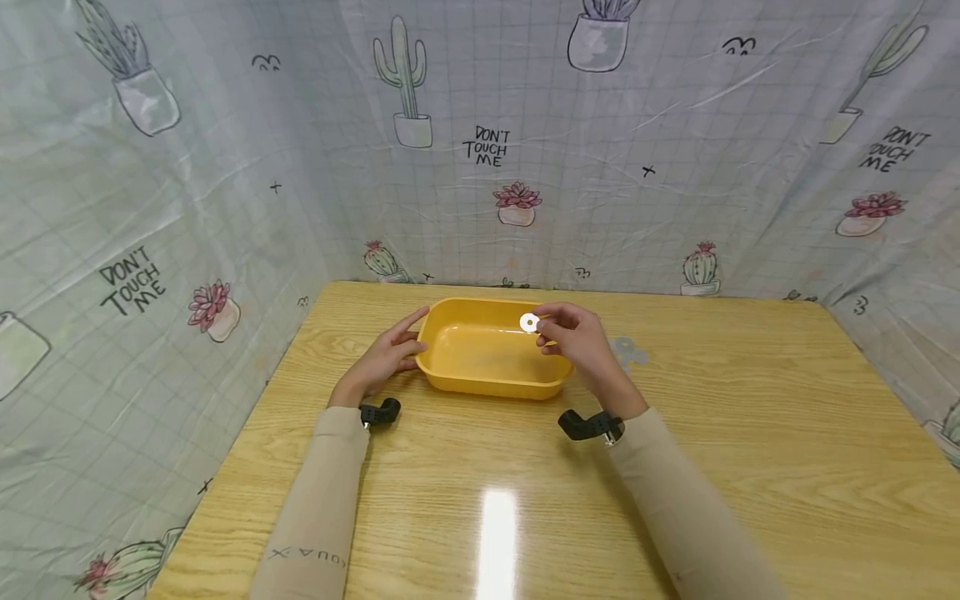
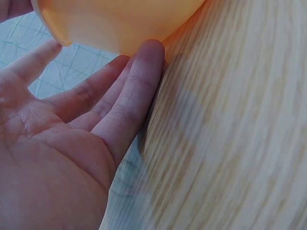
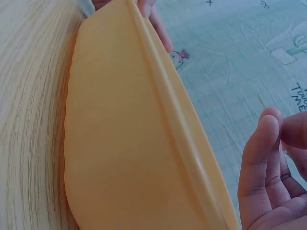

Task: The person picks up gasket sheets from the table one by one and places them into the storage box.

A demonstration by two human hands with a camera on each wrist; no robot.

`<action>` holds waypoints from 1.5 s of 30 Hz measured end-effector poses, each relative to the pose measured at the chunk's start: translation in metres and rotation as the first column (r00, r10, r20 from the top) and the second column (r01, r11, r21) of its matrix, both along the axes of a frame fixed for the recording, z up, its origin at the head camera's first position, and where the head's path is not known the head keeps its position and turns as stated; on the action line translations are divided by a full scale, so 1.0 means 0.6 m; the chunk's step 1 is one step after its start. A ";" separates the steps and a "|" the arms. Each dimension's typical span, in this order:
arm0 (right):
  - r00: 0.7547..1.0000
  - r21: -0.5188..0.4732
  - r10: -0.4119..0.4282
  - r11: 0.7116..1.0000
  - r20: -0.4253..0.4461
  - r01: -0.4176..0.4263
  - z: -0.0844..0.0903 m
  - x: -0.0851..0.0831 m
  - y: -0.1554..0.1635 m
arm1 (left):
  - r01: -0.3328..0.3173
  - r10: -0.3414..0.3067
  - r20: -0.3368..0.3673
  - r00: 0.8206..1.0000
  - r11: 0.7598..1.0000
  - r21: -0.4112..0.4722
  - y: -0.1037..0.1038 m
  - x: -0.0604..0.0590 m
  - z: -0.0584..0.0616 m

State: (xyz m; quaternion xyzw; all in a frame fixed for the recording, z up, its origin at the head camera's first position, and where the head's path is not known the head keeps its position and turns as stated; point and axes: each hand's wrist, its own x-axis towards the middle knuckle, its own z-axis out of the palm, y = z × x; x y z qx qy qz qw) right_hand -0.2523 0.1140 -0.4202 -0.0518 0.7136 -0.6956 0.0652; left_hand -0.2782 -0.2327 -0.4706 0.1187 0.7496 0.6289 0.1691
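A yellow plastic basin [image 1: 480,386] with rounded corners stands on the table. My left hand [image 1: 382,358] holds its left end, with the thumb at the rim and the fingers against the outer wall. In the left wrist view, the fingertips [image 2: 149,50] touch the basin's side [image 2: 110,28]. Above the basin's right part, my right hand [image 1: 577,337] pinches a bright, flat round washer [image 1: 529,322] with a hole in its middle. From the right wrist, only a thin edge of the washer [image 3: 261,101] shows past the thumb and finger.
Several grey washers [image 1: 628,350] lie on the wooden table [image 1: 750,417], just right of the basin and partly behind the right hand. A cactus-print sheet [image 1: 450,208] hangs along the back and both sides. Black wrist cameras [image 1: 588,425] sit on both wrists.
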 end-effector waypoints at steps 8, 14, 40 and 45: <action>1.000 0.028 -0.007 1.000 -0.004 0.007 -0.004 -0.016 -0.030 | -0.011 0.011 0.009 1.000 1.000 -0.002 -0.001 0.001 0.002; 0.999 0.016 -0.031 0.999 0.029 0.030 -0.009 -0.025 -0.053 | -0.010 0.010 0.006 1.000 1.000 -0.008 0.000 0.001 0.003; 0.957 0.044 -0.131 0.991 0.260 0.124 -0.030 -0.054 -0.114 | -0.005 0.005 -0.004 1.000 1.000 0.001 0.000 0.001 0.001; 0.951 0.082 -0.126 0.991 0.283 0.107 -0.035 -0.055 -0.117 | -0.007 0.007 -0.005 1.000 1.000 0.006 0.000 0.001 0.000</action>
